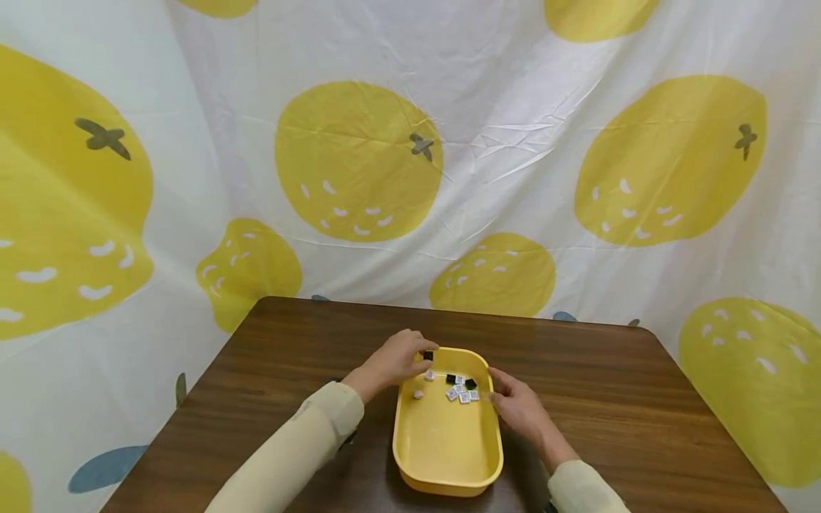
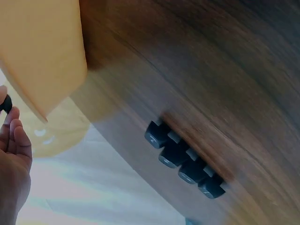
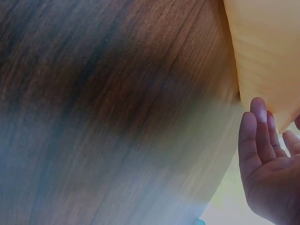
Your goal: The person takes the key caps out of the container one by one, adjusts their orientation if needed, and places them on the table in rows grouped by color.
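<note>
While the left hand [image 1: 399,356] is pinching a small black plastic block [image 1: 428,355] btwn thumb & fingertips by the far L corner of a yellow rectangular tray w/ rounded corners [image 1: 445,445], the right hand [image 1: 522,407] is resting against the tray's R wall, its fingers fairly straight & slightly spread, touching the side near the rim. The left hand's other fingers are bending loosely, approx. halfway, & it's holding just that one block. Inside the tray, a loose cluster of small square white-faced tiles w/ dark printed marks [image 1: 465,398] is lying in the far half, toward the R wall, w/ two black pieces [image 1: 471,384] mixed in; two pale pieces [image 1: 430,375] are sitting apart, nearer the L wall. Outside the tray, per L wrist cam, four black keycap-shaped pieces [image 2: 190,172] are lying side by side on the dark brown wood-grain table [image 1: 641,413]. Cream sleeves [image 1: 288,449] are covering both forearms. Behind, a white cloth w/ big yellow lemons [image 1: 494,43] is hanging, slightly creased.
</note>
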The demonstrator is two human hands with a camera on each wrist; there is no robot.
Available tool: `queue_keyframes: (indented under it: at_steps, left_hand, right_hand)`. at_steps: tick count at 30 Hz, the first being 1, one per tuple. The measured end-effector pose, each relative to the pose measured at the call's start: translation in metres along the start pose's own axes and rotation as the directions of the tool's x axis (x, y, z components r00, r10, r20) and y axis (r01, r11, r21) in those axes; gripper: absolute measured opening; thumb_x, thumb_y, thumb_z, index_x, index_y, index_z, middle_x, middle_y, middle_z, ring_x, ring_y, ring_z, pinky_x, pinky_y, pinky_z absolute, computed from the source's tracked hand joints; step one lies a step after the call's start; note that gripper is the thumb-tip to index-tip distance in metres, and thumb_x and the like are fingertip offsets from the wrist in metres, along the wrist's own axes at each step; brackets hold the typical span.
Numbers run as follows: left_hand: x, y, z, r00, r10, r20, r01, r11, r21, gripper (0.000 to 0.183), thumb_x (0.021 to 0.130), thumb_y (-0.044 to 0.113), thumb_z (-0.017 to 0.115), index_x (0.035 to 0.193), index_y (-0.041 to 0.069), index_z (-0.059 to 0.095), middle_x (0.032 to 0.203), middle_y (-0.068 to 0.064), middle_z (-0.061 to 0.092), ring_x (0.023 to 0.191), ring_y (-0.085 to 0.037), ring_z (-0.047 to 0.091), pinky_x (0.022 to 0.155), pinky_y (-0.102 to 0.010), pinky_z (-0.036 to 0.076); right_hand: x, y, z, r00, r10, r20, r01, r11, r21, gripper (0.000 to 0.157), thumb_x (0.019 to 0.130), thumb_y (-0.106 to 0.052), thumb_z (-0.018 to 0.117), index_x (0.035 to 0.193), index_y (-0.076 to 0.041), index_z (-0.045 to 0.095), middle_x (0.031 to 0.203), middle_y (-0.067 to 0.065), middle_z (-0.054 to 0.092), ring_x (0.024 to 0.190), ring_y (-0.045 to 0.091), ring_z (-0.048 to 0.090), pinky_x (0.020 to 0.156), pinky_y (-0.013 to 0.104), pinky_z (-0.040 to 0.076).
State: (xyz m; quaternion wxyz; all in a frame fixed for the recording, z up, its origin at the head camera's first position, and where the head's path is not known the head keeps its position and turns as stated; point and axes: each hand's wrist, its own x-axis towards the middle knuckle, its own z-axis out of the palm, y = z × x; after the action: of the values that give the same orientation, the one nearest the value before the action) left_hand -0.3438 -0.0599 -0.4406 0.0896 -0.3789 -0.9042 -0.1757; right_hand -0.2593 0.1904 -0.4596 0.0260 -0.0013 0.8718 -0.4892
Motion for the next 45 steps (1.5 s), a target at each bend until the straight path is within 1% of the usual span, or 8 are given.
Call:
queue_keyframes:
  at_steps: [3, 7, 11, 16, 23, 28, 31, 45]
  left_hand:
    - [-0.003, -0.003, -0.005, 0.999, -0.043, -0.023, 0.041, 0.996, -0.079, 0.027, 0.094, 0.013, 0.067, 0.120, 0.005, 0.070, 0.100, -0.007, 0.065, 0.089, -0.023, 0.059, 0.078, -0.036, 0.048]
    - [-0.009, -0.011, -0.010, 0.984, -0.168, -0.053, 0.154, 0.967, -0.202, 0.021, 0.093, 0.013, 0.067, 0.113, 0.007, 0.070, 0.097, -0.003, 0.066, 0.087, -0.019, 0.061, 0.077, -0.033, 0.050]
    - [-0.018, -0.022, -0.016, 0.956, -0.286, -0.067, 0.252, 0.914, -0.317, 0.023, 0.092, 0.012, 0.066, 0.114, 0.007, 0.068, 0.099, 0.000, 0.067, 0.088, -0.014, 0.062, 0.078, -0.033, 0.052]
    - [-0.035, -0.035, -0.025, 0.919, -0.382, -0.100, 0.309, 0.855, -0.417, 0.026, 0.090, 0.010, 0.065, 0.115, 0.009, 0.070, 0.100, -0.001, 0.068, 0.089, -0.017, 0.063, 0.078, -0.037, 0.053]
    - [-0.064, -0.062, -0.031, 0.854, -0.497, -0.154, 0.383, 0.801, -0.461, 0.025, 0.083, 0.006, 0.066, 0.108, 0.006, 0.072, 0.098, -0.003, 0.065, 0.087, -0.019, 0.058, 0.076, -0.038, 0.050]
    - [-0.086, -0.080, -0.037, 0.817, -0.562, -0.129, 0.442, 0.754, -0.487, 0.024, 0.085, 0.007, 0.067, 0.109, 0.004, 0.071, 0.096, -0.007, 0.067, 0.087, -0.022, 0.060, 0.076, -0.039, 0.050]
    - [-0.099, -0.090, -0.037, 0.807, -0.581, -0.107, 0.471, 0.742, -0.477, 0.023, 0.086, 0.006, 0.068, 0.108, 0.004, 0.071, 0.096, -0.007, 0.068, 0.088, -0.023, 0.062, 0.078, -0.040, 0.051]
    - [-0.144, -0.120, -0.030, 0.814, -0.580, 0.010, 0.543, 0.756, -0.366, 0.016, 0.081, 0.003, 0.076, 0.096, 0.002, 0.074, 0.082, -0.002, 0.064, 0.078, -0.017, 0.058, 0.069, -0.035, 0.049]
  right_hand:
    - [0.000, 0.000, 0.000, 1.000, 0.001, 0.000, -0.001, 1.000, 0.005, 0.051, 0.096, -0.004, 0.055, 0.146, -0.001, 0.046, 0.091, 0.015, 0.058, 0.061, 0.020, 0.049, 0.054, 0.036, 0.046]
    - [-0.001, 0.000, 0.000, 1.000, 0.005, 0.004, -0.005, 1.000, 0.002, 0.051, 0.097, -0.004, 0.054, 0.147, -0.001, 0.046, 0.092, 0.016, 0.058, 0.060, 0.020, 0.049, 0.054, 0.035, 0.045]
    - [0.000, 0.000, 0.000, 1.000, 0.002, 0.005, -0.002, 1.000, 0.001, 0.051, 0.097, -0.004, 0.054, 0.147, -0.001, 0.046, 0.092, 0.015, 0.058, 0.059, 0.020, 0.049, 0.054, 0.034, 0.045]
    - [0.001, 0.000, 0.000, 1.000, -0.002, 0.007, 0.002, 1.000, 0.009, 0.051, 0.097, -0.004, 0.054, 0.147, -0.002, 0.046, 0.089, 0.014, 0.057, 0.058, 0.021, 0.048, 0.054, 0.036, 0.045]
    - [0.002, 0.002, 0.001, 1.000, 0.004, 0.013, -0.004, 1.000, 0.020, 0.051, 0.097, -0.004, 0.054, 0.147, -0.003, 0.046, 0.089, 0.011, 0.057, 0.060, 0.024, 0.050, 0.054, 0.037, 0.046]
    - [0.002, 0.002, 0.000, 1.000, 0.006, 0.008, -0.006, 1.000, 0.018, 0.051, 0.097, -0.004, 0.055, 0.147, -0.003, 0.046, 0.089, 0.011, 0.057, 0.061, 0.024, 0.050, 0.054, 0.037, 0.046]
    - [0.001, 0.002, 0.000, 1.000, 0.009, 0.008, -0.009, 1.000, 0.013, 0.051, 0.097, -0.005, 0.055, 0.147, -0.003, 0.046, 0.090, 0.011, 0.058, 0.061, 0.023, 0.050, 0.054, 0.037, 0.046]
    - [0.001, 0.000, -0.001, 1.000, 0.005, 0.011, -0.005, 1.000, -0.009, 0.052, 0.097, -0.006, 0.055, 0.148, -0.002, 0.045, 0.090, 0.013, 0.057, 0.064, 0.024, 0.052, 0.054, 0.036, 0.046]
